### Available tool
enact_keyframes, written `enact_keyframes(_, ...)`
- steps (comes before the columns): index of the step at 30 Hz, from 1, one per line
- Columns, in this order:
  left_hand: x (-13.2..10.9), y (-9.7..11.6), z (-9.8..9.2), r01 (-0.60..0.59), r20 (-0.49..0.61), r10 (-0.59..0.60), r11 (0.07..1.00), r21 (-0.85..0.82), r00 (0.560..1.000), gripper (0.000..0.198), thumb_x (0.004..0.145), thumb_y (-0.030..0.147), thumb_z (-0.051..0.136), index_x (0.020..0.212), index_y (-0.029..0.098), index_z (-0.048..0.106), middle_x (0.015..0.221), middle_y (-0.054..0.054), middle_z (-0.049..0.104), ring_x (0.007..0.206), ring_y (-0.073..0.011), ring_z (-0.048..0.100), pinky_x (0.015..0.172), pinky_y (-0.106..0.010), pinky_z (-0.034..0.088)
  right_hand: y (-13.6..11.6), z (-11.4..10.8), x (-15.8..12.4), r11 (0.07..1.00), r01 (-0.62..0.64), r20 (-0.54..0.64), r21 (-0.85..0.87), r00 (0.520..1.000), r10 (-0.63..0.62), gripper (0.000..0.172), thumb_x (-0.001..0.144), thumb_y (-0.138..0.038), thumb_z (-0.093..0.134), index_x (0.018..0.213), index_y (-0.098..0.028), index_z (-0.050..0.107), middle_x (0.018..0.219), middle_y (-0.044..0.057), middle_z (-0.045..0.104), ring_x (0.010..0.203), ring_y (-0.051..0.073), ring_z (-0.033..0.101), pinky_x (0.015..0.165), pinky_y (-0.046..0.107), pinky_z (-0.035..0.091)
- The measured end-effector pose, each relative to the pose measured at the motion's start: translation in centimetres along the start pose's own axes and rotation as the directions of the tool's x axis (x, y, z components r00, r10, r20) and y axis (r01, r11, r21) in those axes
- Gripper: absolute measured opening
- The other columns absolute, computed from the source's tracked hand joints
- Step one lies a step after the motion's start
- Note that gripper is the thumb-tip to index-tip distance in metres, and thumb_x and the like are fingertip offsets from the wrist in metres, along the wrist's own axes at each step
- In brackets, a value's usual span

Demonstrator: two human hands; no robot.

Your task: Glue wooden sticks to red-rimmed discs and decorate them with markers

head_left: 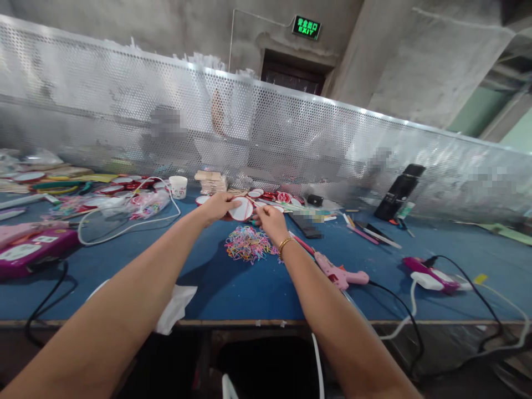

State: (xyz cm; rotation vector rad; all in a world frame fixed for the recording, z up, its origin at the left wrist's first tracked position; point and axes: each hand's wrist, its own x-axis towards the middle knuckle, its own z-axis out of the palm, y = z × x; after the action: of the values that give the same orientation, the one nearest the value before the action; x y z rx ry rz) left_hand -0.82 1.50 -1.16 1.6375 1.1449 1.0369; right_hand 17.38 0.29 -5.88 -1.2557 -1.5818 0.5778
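My left hand (216,208) grips a round white disc with a red rim (241,210), thumb on its face. A thin red line crosses the disc near its right side. At that side is my right hand (271,220), its fingers pinched close to the rim; what they hold, if anything, is too small to make out. Just below both hands lies a heap of small colourful bands (248,244) on the blue tabletop. A pink glue gun (338,274) rests to the right of my right forearm.
Behind the hands lie more red-rimmed discs (284,197) and a stack of wooden pieces (211,180). A paper cup (178,187) stands left, a black bottle (399,193) right. Purple power strips (432,275) and loose cables are on the table. A perforated metal screen (291,133) runs behind.
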Motion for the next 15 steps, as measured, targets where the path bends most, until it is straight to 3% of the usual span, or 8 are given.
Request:
enact_keyframes(3, 0.1, 0.0, 0.0, 0.005, -0.049, -0.004, 1.000, 0.022, 0.999, 0.010, 0.076, 0.024, 0.066, 0.072, 0.015, 0.065, 0.063, -0.002, 0.061, 0.055, -0.0110, 0.054, 0.055, -0.024, 0.047, -0.3, -0.8, -0.4, 0.911, 0.070, 0.046, -0.405, 0.997, -0.056, 0.014, 0.078, -0.033, 0.061, 0.073, -0.020, 0.067, 0.078, 0.003, 0.071, 0.077, 0.017, 0.064, 0.070, 0.026, 0.046)
enact_keyframes(5, 0.1, -0.1, 0.1, -0.013, -0.053, 0.015, 0.999, 0.046, 0.998, 0.010, 0.076, 0.025, 0.066, 0.073, 0.016, 0.065, 0.063, -0.001, 0.061, 0.056, -0.0111, 0.054, 0.055, -0.023, 0.046, -0.7, -1.1, -0.7, 0.845, 0.065, 0.096, -0.532, 0.995, -0.017, 0.013, 0.074, -0.033, 0.066, 0.071, -0.021, 0.068, 0.080, 0.003, 0.072, 0.079, 0.018, 0.064, 0.071, 0.026, 0.044)
enact_keyframes(10, 0.2, -0.2, 0.1, -0.044, -0.058, 0.049, 0.995, 0.086, 0.997, 0.008, 0.073, 0.022, 0.070, 0.076, 0.016, 0.066, 0.061, 0.000, 0.060, 0.053, -0.0100, 0.052, 0.052, -0.021, 0.041, -1.0, -0.9, -1.1, 0.788, 0.052, 0.191, -0.613, 0.978, 0.083, 0.013, 0.070, -0.036, 0.069, 0.069, -0.023, 0.071, 0.081, 0.005, 0.073, 0.077, 0.019, 0.065, 0.068, 0.026, 0.043)
enact_keyframes(12, 0.2, -0.1, 0.0, -0.056, -0.058, 0.060, 0.995, 0.082, 0.997, 0.009, 0.072, 0.019, 0.070, 0.079, 0.016, 0.066, 0.063, 0.001, 0.060, 0.052, -0.0093, 0.051, 0.051, -0.021, 0.040, -0.8, -0.7, -1.0, 0.786, 0.076, 0.211, -0.614, 0.975, 0.070, 0.007, 0.070, -0.028, 0.067, 0.068, -0.023, 0.072, 0.080, 0.004, 0.074, 0.076, 0.019, 0.065, 0.067, 0.025, 0.042)
enact_keyframes(15, 0.2, -0.2, -0.1, -0.095, -0.075, 0.103, 0.990, 0.103, 0.992, 0.019, 0.072, 0.013, 0.067, 0.090, 0.017, 0.065, 0.065, 0.002, 0.059, 0.053, -0.0087, 0.051, 0.052, -0.020, 0.039, -0.5, -0.7, -0.8, 0.831, 0.096, 0.181, -0.549, 0.984, 0.006, 0.013, 0.075, -0.027, 0.062, 0.074, -0.023, 0.074, 0.081, 0.003, 0.074, 0.076, 0.018, 0.065, 0.064, 0.025, 0.041)
